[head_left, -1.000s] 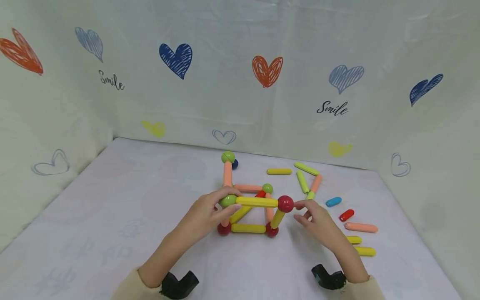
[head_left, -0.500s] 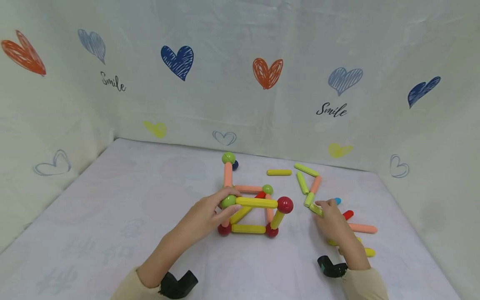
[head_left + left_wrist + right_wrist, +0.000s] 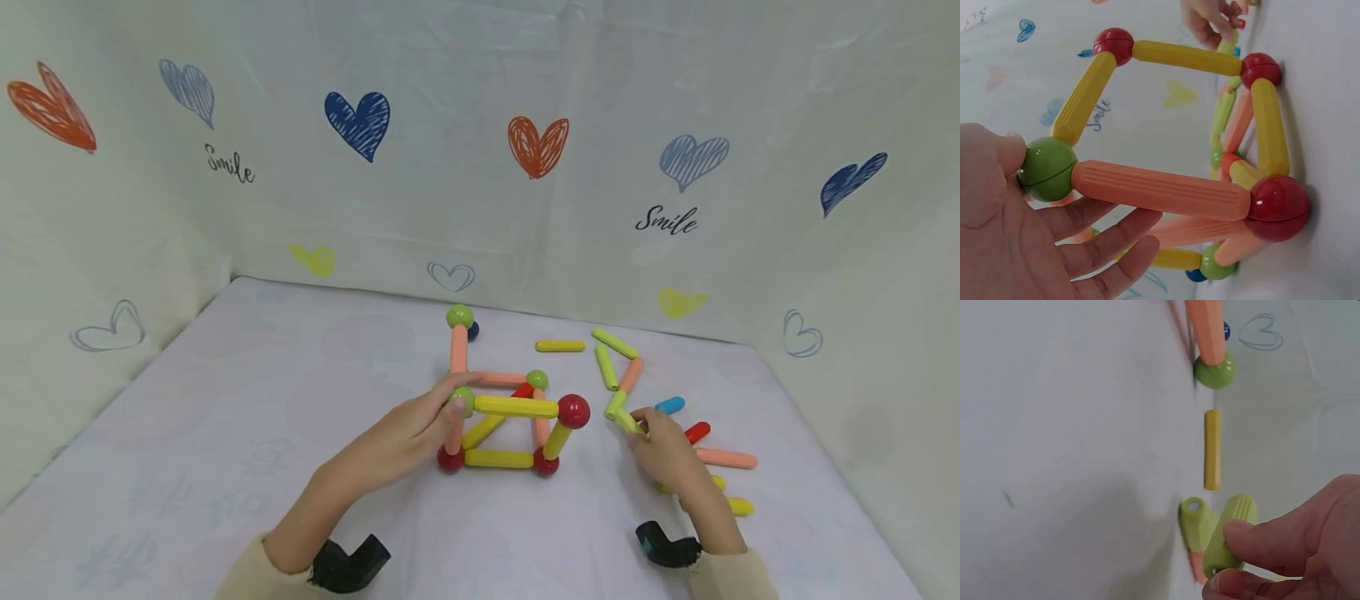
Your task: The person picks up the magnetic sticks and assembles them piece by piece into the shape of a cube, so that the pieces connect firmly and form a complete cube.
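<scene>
A frame of magnetic sticks and balls stands mid-table, its yellow stick point(image 3: 517, 407) running from a green ball to a red ball point(image 3: 573, 411). My left hand point(image 3: 408, 437) holds the green ball point(image 3: 1049, 169) at the near upper left corner; its thumb lies against the ball, and several fingers extend behind a salmon stick point(image 3: 1163, 190). Right of the frame, my right hand point(image 3: 663, 450) pinches a short light-green stick point(image 3: 1230, 537) between thumb and fingers. Another light-green stick point(image 3: 1195, 524) lies close by it. Part of the pinched stick is hidden by the thumb.
Loose sticks lie at the right: blue point(image 3: 671, 405), red point(image 3: 697, 432), salmon point(image 3: 727, 458) and yellow point(image 3: 741, 506), partly behind the right arm. Farther back are a yellow stick point(image 3: 560, 346) and light-green ones point(image 3: 615, 342). A dark blue ball point(image 3: 473, 331) sits behind the frame.
My right hand has moved right, away from the frame's red ball, and has taken hold of a light-green stick. The left hand stays at the green ball, its thumb shifted onto it.
</scene>
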### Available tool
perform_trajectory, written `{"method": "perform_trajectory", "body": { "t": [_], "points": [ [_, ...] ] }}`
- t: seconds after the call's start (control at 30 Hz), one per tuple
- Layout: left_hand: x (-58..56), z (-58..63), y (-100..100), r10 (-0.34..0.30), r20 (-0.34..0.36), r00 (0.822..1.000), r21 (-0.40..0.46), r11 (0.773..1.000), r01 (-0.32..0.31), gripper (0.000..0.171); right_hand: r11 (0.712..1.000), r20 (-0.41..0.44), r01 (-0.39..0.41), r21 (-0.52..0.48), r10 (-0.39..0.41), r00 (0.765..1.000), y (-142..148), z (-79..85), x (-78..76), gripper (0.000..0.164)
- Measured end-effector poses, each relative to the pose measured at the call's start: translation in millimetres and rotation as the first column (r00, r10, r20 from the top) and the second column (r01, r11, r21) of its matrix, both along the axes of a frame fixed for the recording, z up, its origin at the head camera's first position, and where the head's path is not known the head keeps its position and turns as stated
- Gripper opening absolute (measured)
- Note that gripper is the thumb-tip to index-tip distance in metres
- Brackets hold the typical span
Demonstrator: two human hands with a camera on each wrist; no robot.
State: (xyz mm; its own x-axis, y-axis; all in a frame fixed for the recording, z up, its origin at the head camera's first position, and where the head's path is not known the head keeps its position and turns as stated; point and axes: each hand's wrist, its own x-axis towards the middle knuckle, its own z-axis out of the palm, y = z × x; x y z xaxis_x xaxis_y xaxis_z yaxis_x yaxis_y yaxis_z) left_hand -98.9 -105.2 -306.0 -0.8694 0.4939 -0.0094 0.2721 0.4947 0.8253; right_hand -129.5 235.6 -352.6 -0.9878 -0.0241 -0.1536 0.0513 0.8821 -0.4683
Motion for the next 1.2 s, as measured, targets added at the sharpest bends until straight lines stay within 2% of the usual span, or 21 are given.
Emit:
{"method": "perform_trajectory", "body": {
  "t": [0.1,0.17,0.27,0.37,0.5,0.6,0.7,0.8,0.9,1.03,1.2],
  "points": [
    [-0.2,0.6,0,0.029,-0.010,1.000,-0.014,0.999,-0.029,0.040,0.998,-0.050,-0.004,-0.057,0.001,0.999,-3,7.6,4.5,0.037],
    [-0.4,1.5,0,0.032,0.000,0.999,0.000,0.999,-0.032,0.037,0.997,-0.112,-0.019,-0.081,0.010,0.994,-6,14.0,9.0,0.037],
    [-0.7,2.8,-1,0.035,-0.008,0.999,0.014,0.999,-0.035,0.035,0.991,-0.216,-0.047,-0.124,0.020,0.976,-16,26.5,19.2,0.037],
    [-1.1,4.0,-2,0.040,-0.066,0.997,0.009,0.999,-0.040,0.034,0.981,-0.304,-0.085,-0.176,0.028,0.952,-28,42.4,32.6,0.036],
    [-1.5,4.8,-4,0.061,-0.139,0.988,-0.009,0.998,-0.063,0.036,0.942,-0.370,-0.158,-0.296,0.039,0.928,-50,61.8,52.3,0.033],
    [-1.4,5.4,-4,0.070,-0.143,0.987,-0.007,0.997,-0.072,0.035,0.906,-0.415,-0.245,-0.346,0.087,0.906,-67,69.4,64.9,0.030],
    [-1.3,6.2,-3,0.073,-0.142,0.987,-0.004,0.997,-0.074,0.034,0.881,-0.379,-0.307,-0.360,0.162,0.911,-83,70.9,73.5,0.030],
    [-2.3,5.7,-3,0.071,-0.140,0.988,-0.003,0.997,-0.072,0.034,0.859,-0.250,-0.318,-0.400,0.232,0.940,-97,67.5,76.0,0.030],
    [-3.3,5.1,-2,0.073,-0.138,0.988,-0.002,0.997,-0.074,0.034,0.847,-0.158,-0.331,-0.416,0.292,0.943,-110,58.3,73.0,0.030],
    [-3.4,4.8,-2,0.070,-0.135,0.988,0.006,0.998,-0.070,0.033,0.847,-0.171,-0.365,-0.386,0.323,0.931,-124,44.4,68.1,0.025],
    [-3.3,4.5,-2,0.064,-0.141,0.988,0.018,0.998,-0.062,0.033,0.859,-0.201,-0.351,-0.373,0.295,0.934,-138,38.4,66.3,0.026]
  ]
}}
